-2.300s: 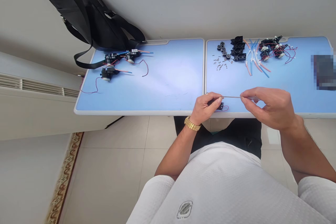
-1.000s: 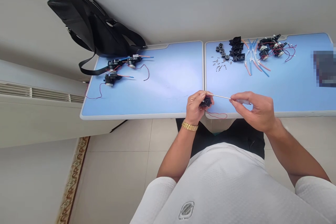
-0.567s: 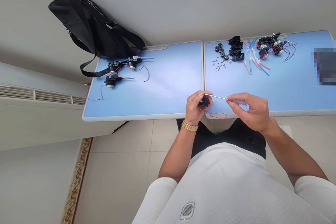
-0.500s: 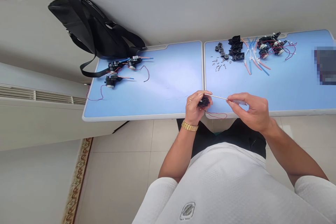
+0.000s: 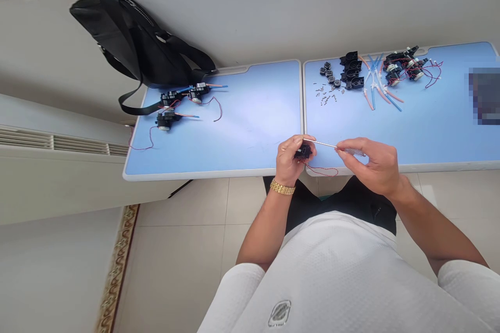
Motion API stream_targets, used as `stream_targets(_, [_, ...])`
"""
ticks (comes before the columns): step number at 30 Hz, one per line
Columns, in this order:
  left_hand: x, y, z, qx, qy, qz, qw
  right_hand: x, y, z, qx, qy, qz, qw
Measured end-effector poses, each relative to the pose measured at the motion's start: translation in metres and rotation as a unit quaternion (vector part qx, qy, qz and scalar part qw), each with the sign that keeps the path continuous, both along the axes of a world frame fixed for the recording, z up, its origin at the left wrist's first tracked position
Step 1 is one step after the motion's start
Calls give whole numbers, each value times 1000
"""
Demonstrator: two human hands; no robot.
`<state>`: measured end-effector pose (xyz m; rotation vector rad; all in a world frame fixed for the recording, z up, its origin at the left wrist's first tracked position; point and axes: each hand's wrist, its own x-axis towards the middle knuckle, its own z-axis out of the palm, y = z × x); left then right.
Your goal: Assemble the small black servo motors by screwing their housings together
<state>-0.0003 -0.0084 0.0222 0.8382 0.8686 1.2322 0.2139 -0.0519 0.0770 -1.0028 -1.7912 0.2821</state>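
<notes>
My left hand (image 5: 291, 158) is closed round a small black motor part (image 5: 303, 152) at the near edge of the blue table (image 5: 250, 125). A thin red wire (image 5: 322, 170) trails from the part over the table edge. My right hand (image 5: 373, 164) pinches the handle of a slim screwdriver (image 5: 326, 144). Its metal shaft points left, and the tip meets the black part. A gold watch sits on my left wrist.
At the back right lie several black housings (image 5: 351, 74), small screws (image 5: 327, 94), blue and orange tubes (image 5: 377, 88) and wired motor units (image 5: 406, 65). More wired units (image 5: 175, 104) lie back left beside a black bag (image 5: 133, 36). A radiator (image 5: 58, 140) stands on the left.
Both hands have shifted left along the table edge since the earliest frame, and the black part sits deeper in my left hand. Over the last half second almost nothing moves.
</notes>
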Motion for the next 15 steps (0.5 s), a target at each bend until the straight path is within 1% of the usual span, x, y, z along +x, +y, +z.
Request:
stream_targets(5, [0, 0, 0, 4, -10, 3, 1000, -1, -1, 0, 58, -51, 15, 997])
stream_targets(11, [1, -1, -1, 2, 5, 17, 1000, -3, -6, 1, 91, -87, 13, 992])
stream_targets(15, [1, -1, -1, -2, 14, 28, 1000, -7, -8, -5, 100, -90, 0, 991])
